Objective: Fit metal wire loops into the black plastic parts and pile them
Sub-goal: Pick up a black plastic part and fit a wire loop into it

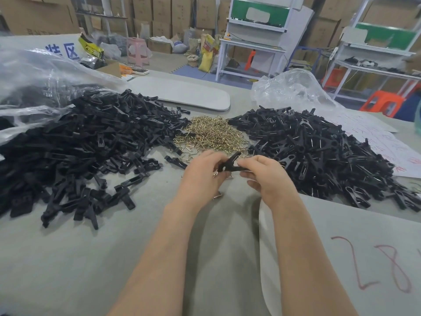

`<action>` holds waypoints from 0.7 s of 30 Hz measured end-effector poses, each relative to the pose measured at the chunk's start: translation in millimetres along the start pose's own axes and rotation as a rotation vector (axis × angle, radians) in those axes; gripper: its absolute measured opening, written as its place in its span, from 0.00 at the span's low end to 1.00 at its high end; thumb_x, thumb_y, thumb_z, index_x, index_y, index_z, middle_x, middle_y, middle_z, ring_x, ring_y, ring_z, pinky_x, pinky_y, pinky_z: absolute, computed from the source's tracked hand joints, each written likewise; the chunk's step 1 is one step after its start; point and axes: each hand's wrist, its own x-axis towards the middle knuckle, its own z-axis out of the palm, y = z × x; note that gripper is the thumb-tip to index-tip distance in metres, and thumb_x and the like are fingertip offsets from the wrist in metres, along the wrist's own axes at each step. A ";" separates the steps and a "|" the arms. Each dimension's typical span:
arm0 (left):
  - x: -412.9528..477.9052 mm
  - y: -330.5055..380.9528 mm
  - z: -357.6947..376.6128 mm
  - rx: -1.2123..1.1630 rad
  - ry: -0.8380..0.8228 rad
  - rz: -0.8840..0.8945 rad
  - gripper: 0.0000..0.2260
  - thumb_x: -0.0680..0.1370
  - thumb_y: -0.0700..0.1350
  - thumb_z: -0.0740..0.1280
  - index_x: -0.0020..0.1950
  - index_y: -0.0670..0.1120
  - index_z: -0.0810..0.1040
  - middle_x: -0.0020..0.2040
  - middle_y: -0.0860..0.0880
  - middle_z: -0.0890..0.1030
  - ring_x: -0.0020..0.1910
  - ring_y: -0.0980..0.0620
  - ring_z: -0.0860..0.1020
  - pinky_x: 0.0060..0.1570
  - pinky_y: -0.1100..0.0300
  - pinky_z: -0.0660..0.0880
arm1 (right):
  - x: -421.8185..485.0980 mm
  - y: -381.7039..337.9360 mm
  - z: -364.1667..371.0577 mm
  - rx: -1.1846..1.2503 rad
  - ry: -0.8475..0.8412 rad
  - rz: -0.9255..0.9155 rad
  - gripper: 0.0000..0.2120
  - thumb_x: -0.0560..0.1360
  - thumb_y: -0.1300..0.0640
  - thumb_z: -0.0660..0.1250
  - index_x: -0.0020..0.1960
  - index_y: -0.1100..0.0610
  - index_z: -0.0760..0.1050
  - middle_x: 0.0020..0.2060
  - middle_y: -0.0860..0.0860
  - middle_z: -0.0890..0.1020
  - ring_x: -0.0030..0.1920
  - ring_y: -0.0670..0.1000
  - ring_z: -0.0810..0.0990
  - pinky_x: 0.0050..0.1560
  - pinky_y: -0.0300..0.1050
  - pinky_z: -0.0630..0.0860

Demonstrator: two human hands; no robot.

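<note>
At the far left a crumpled clear plastic bag (34,71) spills onto a grey, cloth-like table surface (91,258), and beside it spreads a broad pile of black plastic parts (86,142) reaching the near left edge. Behind it, stacked cardboard boxes (164,12) line the far wall, with a pink stool (137,51) and a yellow sack (206,55) on the floor. A flat grey board (182,93) lies on the table at the far middle; nearer, between the two black piles, sits a heap of brass-coloured wire loops (211,133). Just near of that heap, the left hand (202,172) has its fingers curled round one black part (230,164), held above the table, while the right hand (266,176) pinches the part's other end between thumb and bent fingers. A stray loop (217,196) lies under the left wrist. To the right rises a second black pile (319,156), many pieces showing a glint of wire, with another clear bag (289,87) behind it and a white workbench (255,30) with a green panel beyond. Farther right lie a paper sheet with red writing (376,137), an orange stool (382,102), and red numerals (376,265) scrawled on the near surface.
</note>
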 end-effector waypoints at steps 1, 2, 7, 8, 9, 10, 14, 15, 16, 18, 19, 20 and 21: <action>-0.3 0.9 -1.7 -0.047 -0.015 0.000 0.09 0.73 0.38 0.72 0.52 0.45 0.81 0.46 0.51 0.77 0.46 0.50 0.76 0.53 0.54 0.75 | -0.8 -1.3 -3.7 0.111 -0.095 0.080 0.06 0.73 0.56 0.69 0.37 0.53 0.76 0.35 0.47 0.80 0.39 0.46 0.79 0.41 0.39 0.71; -0.7 2.2 -2.9 -0.103 -0.023 -0.002 0.10 0.73 0.38 0.72 0.52 0.46 0.81 0.46 0.51 0.77 0.46 0.50 0.77 0.53 0.57 0.75 | -1.2 -1.9 -7.1 0.221 -0.173 0.144 0.06 0.74 0.55 0.68 0.38 0.54 0.76 0.35 0.48 0.81 0.39 0.46 0.80 0.41 0.40 0.73; -2.8 9.5 -6.5 -0.254 -0.061 -0.007 0.12 0.72 0.37 0.73 0.51 0.52 0.81 0.47 0.52 0.79 0.46 0.56 0.78 0.53 0.67 0.75 | -4.5 -0.4 -12.2 0.437 -0.365 0.203 0.12 0.62 0.46 0.71 0.35 0.55 0.79 0.35 0.51 0.81 0.34 0.48 0.80 0.38 0.40 0.78; -2.7 10.1 -7.7 -0.272 -0.068 -0.006 0.14 0.72 0.36 0.73 0.49 0.54 0.80 0.47 0.53 0.79 0.45 0.57 0.78 0.53 0.67 0.75 | -4.2 0.6 -12.0 0.422 -0.397 0.206 0.15 0.62 0.44 0.71 0.39 0.56 0.80 0.37 0.52 0.82 0.35 0.48 0.81 0.38 0.41 0.79; -3.0 10.8 -9.0 -0.288 -0.073 -0.005 0.15 0.71 0.36 0.73 0.49 0.55 0.79 0.47 0.53 0.80 0.45 0.57 0.78 0.53 0.66 0.75 | -3.6 1.4 -11.7 0.399 -0.429 0.221 0.21 0.61 0.42 0.70 0.45 0.56 0.79 0.39 0.53 0.83 0.37 0.50 0.82 0.39 0.43 0.80; -3.1 11.4 -9.8 -0.294 -0.076 -0.004 0.14 0.71 0.37 0.73 0.49 0.55 0.80 0.46 0.52 0.80 0.46 0.56 0.78 0.53 0.65 0.75 | -3.1 2.2 -11.4 0.377 -0.460 0.246 0.26 0.61 0.40 0.69 0.50 0.58 0.78 0.40 0.55 0.84 0.39 0.51 0.84 0.40 0.45 0.81; -1.5 12.4 -12.3 -0.223 -0.041 0.031 0.09 0.72 0.42 0.73 0.52 0.46 0.82 0.48 0.55 0.80 0.50 0.57 0.76 0.54 0.67 0.69 | -2.7 3.3 -6.5 0.398 -0.551 0.268 0.31 0.63 0.37 0.65 0.50 0.63 0.77 0.36 0.57 0.85 0.37 0.52 0.85 0.37 0.42 0.81; -1.0 13.2 -12.9 -0.228 -0.028 0.041 0.09 0.72 0.41 0.73 0.51 0.46 0.82 0.48 0.56 0.79 0.50 0.58 0.75 0.52 0.70 0.68 | -2.3 4.3 -5.1 0.429 -0.552 0.257 0.30 0.64 0.38 0.64 0.50 0.64 0.77 0.35 0.57 0.85 0.36 0.52 0.85 0.36 0.42 0.81; -0.5 14.2 -13.5 -0.247 -0.022 0.046 0.09 0.71 0.41 0.74 0.51 0.47 0.81 0.49 0.56 0.78 0.49 0.58 0.75 0.51 0.71 0.67 | -1.9 5.5 -3.7 0.459 -0.553 0.250 0.29 0.65 0.39 0.64 0.50 0.64 0.77 0.34 0.57 0.85 0.35 0.51 0.85 0.36 0.41 0.81; -0.5 15.7 -13.5 -0.296 -0.033 0.046 0.10 0.71 0.40 0.73 0.51 0.48 0.81 0.49 0.57 0.78 0.49 0.59 0.76 0.51 0.68 0.70 | -1.5 7.8 -1.6 0.503 -0.549 0.234 0.28 0.65 0.40 0.63 0.50 0.63 0.78 0.33 0.56 0.84 0.34 0.51 0.85 0.36 0.41 0.81; -0.6 16.0 -13.4 -0.312 -0.043 0.045 0.10 0.71 0.40 0.73 0.51 0.50 0.81 0.49 0.57 0.79 0.49 0.59 0.76 0.53 0.65 0.72 | -1.0 8.7 -0.5 0.511 -0.543 0.223 0.27 0.65 0.40 0.64 0.48 0.62 0.79 0.33 0.56 0.84 0.34 0.51 0.85 0.35 0.41 0.81; -0.7 16.0 -13.1 -0.323 -0.047 0.044 0.11 0.72 0.40 0.73 0.51 0.51 0.80 0.49 0.57 0.79 0.49 0.60 0.76 0.54 0.63 0.72 | -1.0 8.9 0.6 0.515 -0.537 0.213 0.25 0.65 0.40 0.64 0.46 0.62 0.81 0.33 0.56 0.84 0.33 0.51 0.85 0.35 0.41 0.81; -0.9 15.4 -12.9 -0.333 -0.049 0.039 0.11 0.72 0.41 0.73 0.51 0.54 0.80 0.49 0.58 0.80 0.49 0.60 0.77 0.55 0.61 0.72 | -0.6 9.4 1.6 0.515 -0.528 0.201 0.24 0.65 0.41 0.64 0.44 0.61 0.82 0.33 0.57 0.84 0.33 0.51 0.84 0.34 0.41 0.81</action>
